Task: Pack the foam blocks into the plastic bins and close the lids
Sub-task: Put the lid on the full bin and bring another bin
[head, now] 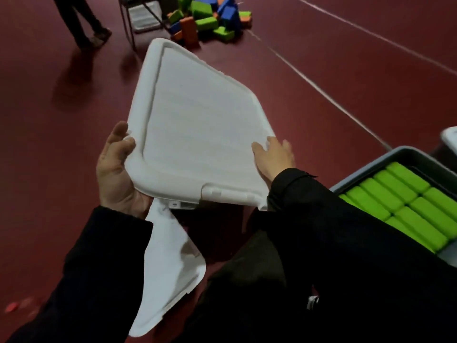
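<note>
Head view. I see the white lid (197,134) held up in the air over the dark red floor (49,120), tilted, its far corner pointing away from me. The left hand (116,169) grasps the lid's near left corner — thumb on top of the raised rim, palm wrapped under the edge. The right hand (273,157) grips the near right edge, fingers curled over the top face. Both sleeves are black.

A second white lid (168,266) hangs below the first, near the left wrist; I cannot tell what holds it.

At right, low in the frame, a grey plastic bin (385,160) stands uncovered, packed with green foam blocks (405,204) laid in tight rows. It is well apart from the held lid.

Far off on the floor: a loose pile of blocks (210,18) — green, blue, orange — beside a metal frame. Another person's legs (79,21) stand at upper left.
</note>
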`<state>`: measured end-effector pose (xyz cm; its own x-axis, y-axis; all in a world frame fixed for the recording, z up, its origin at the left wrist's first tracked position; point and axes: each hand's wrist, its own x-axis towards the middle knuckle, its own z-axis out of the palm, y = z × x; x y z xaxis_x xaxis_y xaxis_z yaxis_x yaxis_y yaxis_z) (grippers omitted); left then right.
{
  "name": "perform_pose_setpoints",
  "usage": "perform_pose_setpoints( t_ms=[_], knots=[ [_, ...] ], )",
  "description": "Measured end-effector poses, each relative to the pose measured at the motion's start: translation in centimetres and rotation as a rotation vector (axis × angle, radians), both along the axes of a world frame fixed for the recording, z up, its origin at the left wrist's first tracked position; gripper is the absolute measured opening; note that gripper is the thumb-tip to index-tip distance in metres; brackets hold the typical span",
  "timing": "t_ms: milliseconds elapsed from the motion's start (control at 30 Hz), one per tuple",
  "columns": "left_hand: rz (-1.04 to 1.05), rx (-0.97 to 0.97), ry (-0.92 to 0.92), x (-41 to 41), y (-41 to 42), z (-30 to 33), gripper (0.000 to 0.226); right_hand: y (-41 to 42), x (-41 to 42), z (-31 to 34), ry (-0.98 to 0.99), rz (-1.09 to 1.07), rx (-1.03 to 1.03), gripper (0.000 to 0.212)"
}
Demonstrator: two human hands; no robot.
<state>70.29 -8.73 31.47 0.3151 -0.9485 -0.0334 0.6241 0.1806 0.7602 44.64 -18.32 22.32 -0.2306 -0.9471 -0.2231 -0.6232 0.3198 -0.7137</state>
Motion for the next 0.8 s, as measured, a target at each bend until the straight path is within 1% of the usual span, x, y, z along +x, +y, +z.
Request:
perform_pose_setpoints(
  t_ms=[167,200,233,300,367,400,433,467,500,567,633,733,800],
  knots=[
    [-0.346,-0.033,0.019,-8.9,-5.7,0.3,0.026,1.9,-13.1,0.8,-0.098,-0.46,0.024,0.072],
    [-0.408,-0.022,-0.017,-10.9,-6.9,0.0,0.026,2.9,-15.9,0.4,-0.145,-0.562,0.03,0.072],
    [-0.443,-0.005,-0.085,-13.4,-8.2,-0.4,0.025,4.1,-18.6,0.0,-0.196,-0.673,0.024,0.07],
    [-0.426,0.096,-0.319,-18.5,-11.3,-2.7,0.031,6.9,-23.8,-1.7,-0.267,-0.863,-0.009,0.061],
    [-0.451,0.17,-0.617,-23.3,-13.0,-5.8,0.049,9.5,-28.2,-3.8,-0.291,-0.991,-0.027,0.054],
    [-0.519,0.174,-0.755,-26.1,-13.5,-7.6,0.06,10.9,-30.0,-4.2,-0.29,-1.068,-0.039,0.053],
    [-0.585,0.169,-0.868,-28.4,-13.9,-9.7,0.065,12.2,-31.4,-4.4,-0.295,-1.129,-0.056,0.049],
    [-0.635,0.16,-0.957,-30.4,-14.2,-11.6,0.062,13.3,-32.7,-4.9,-0.29,-1.169,-0.053,0.043],
    [-0.673,0.151,-1.032,-32.8,-14.6,-13.4,0.052,14.2,-34.3,-5.8,-0.281,-1.202,-0.04,0.037],
    [-0.72,0.165,-1.17,-36.8,-15.6,-17.0,0.033,15.7,-36.8,-8.1,-0.279,-1.272,-0.034,0.034],
    [-0.763,0.2,-1.272,-40.0,-16.5,-20.0,0.031,16.6,-38.4,-11.2,-0.278,-1.331,-0.026,0.035],
    [-0.812,0.2,-1.358,-43.7,-17.1,-23.8,0.028,17.2,-39.7,-16.1,-0.268,-1.388,0.029,0.034],
    [-0.873,0.168,-1.44,-45.1,-17.3,-26.0,0.025,17.6,-40.0,-18.9,-0.163,-1.384,0.114,0.042]
  ],
)
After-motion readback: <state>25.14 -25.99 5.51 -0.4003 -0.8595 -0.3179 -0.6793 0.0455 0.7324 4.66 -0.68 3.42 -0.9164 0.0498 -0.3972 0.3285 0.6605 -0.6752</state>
